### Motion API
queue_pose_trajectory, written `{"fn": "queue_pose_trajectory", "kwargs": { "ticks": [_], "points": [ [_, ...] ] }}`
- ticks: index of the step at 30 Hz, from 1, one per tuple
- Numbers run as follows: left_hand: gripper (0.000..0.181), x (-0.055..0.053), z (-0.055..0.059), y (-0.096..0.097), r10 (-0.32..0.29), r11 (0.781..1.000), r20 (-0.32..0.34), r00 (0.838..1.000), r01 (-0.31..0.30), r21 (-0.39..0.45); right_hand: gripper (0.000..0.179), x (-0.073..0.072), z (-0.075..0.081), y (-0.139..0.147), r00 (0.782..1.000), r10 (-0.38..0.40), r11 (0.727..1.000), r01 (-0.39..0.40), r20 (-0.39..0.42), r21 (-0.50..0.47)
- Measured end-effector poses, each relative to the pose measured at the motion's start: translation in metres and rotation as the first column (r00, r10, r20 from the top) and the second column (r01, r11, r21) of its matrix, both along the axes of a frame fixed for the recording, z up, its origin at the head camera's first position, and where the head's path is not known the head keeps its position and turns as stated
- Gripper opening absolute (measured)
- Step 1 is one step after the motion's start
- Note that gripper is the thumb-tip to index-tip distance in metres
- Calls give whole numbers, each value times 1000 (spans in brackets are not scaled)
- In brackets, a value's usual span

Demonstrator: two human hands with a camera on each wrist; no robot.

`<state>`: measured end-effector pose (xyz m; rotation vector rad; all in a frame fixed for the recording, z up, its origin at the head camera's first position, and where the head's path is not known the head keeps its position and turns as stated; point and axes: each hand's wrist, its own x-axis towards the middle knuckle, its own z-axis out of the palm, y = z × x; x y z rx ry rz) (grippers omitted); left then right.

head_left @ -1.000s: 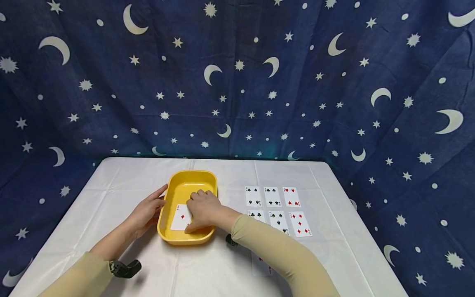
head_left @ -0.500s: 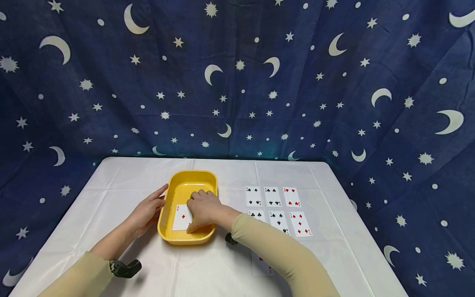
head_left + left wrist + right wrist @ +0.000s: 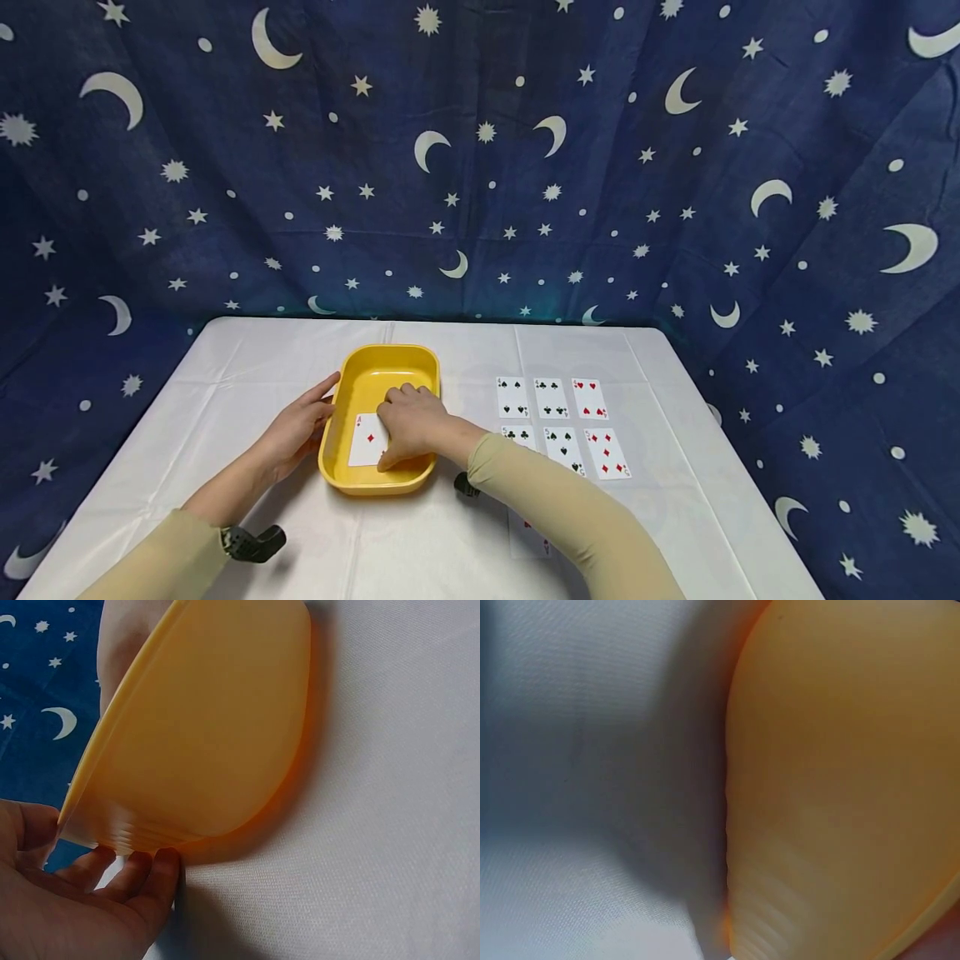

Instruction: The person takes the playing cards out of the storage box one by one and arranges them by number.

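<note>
A yellow tray point(image 3: 405, 358) stands on the left half of the table, with a playing card point(image 3: 367, 440), an ace of diamonds, lying face up in it. My left hand point(image 3: 296, 433) rests along the tray's left side; in the left wrist view its fingertips point(image 3: 166, 862) touch the outer wall. Reaching over the right rim, my right hand point(image 3: 416, 425) has curled fingers inside the tray, and its thumb meets the card's near right corner. The back of the hand hides the card's right edge and those fingertips. Only the tray's outer wall fills most of the right wrist view.
Two rows of face-up cards, fours such as the four of clubs point(image 3: 551, 398) and fives such as the five of diamonds point(image 3: 608, 454), lie right of the tray. My right sleeve point(image 3: 558, 500) partly covers the front row and a red card point(image 3: 527, 546) nearer me.
The ace of diamonds slid slightly right beneath my right hand between the two earlier frames. Both hands otherwise stay in nearly the same place.
</note>
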<state>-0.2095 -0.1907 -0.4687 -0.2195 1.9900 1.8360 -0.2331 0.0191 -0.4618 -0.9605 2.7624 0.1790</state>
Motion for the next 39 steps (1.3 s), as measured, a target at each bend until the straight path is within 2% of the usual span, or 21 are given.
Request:
{"fn": "queue_pose_trajectory", "kwargs": {
  "ticks": [8, 12, 20, 28, 39],
  "points": [
    [65, 0, 1, 2, 4, 1000, -8, 1000, -4, 8, 77, -1, 0, 3, 1000, 12, 999, -12, -3, -30],
    [65, 0, 0, 3, 1, 1000, -17, 1000, -1, 17, 84, -1, 2, 6, 1000, 22, 998, -21, 3, -63],
    [65, 0, 1, 2, -1, 1000, -6, 1000, 1, 10, 88, 0, 17, 18, 999, 44, 989, -44, -4, -139],
    [64, 2, 2, 1, 3, 1000, -8, 1000, -3, 5, 86, -1, 34, 41, 1000, 20, 977, -24, -21, -210],
    [66, 4, 2, -2, -26, 999, -30, 999, 27, 25, 85, 3, 51, 81, 999, -12, 959, 0, -41, -284]
  ]
}}
